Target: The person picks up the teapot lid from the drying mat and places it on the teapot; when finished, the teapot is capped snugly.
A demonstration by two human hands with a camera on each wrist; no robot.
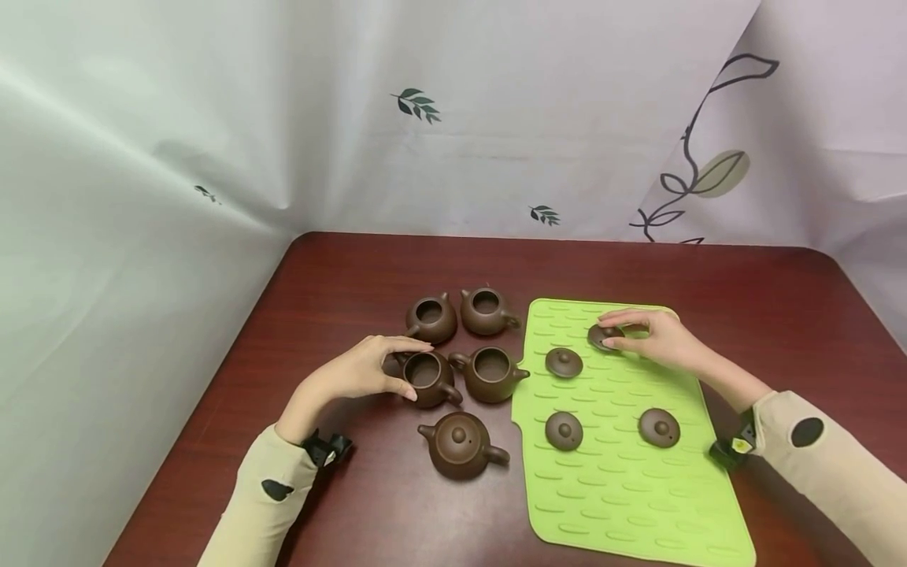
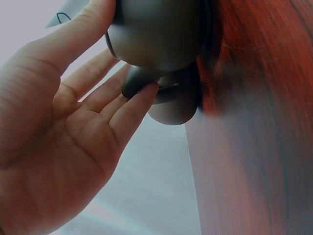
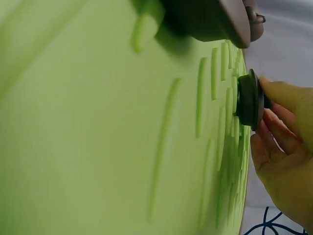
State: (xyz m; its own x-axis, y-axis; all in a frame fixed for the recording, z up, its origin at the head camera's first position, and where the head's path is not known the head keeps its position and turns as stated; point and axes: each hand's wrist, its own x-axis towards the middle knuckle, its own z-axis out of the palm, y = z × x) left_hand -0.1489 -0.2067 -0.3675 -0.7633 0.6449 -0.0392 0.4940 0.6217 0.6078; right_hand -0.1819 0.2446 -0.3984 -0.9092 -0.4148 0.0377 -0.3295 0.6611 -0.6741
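Got the left hand (image 1: 364, 366) wrapped around a lidless brown teapot (image 1: 431, 387) on the counter (image 1: 340, 276), thumb and fingers either side. Pinching a small lid (image 1: 599, 339) with the right hand (image 1: 659, 339), over at the far end of the green mat (image 1: 609, 504). Can also spot 3 more lids (image 1: 563, 363) on the mat, 3 other open pots (image 1: 490, 390) bunched near the gripped teapot, plus 1 lidded pot (image 1: 457, 453) closest to the camera.

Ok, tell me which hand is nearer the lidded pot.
Left. The left hand is beyond the lidded pot and to its left, gripping an open pot; the right hand is farther off, to its right, over the mat, pinching a lid.
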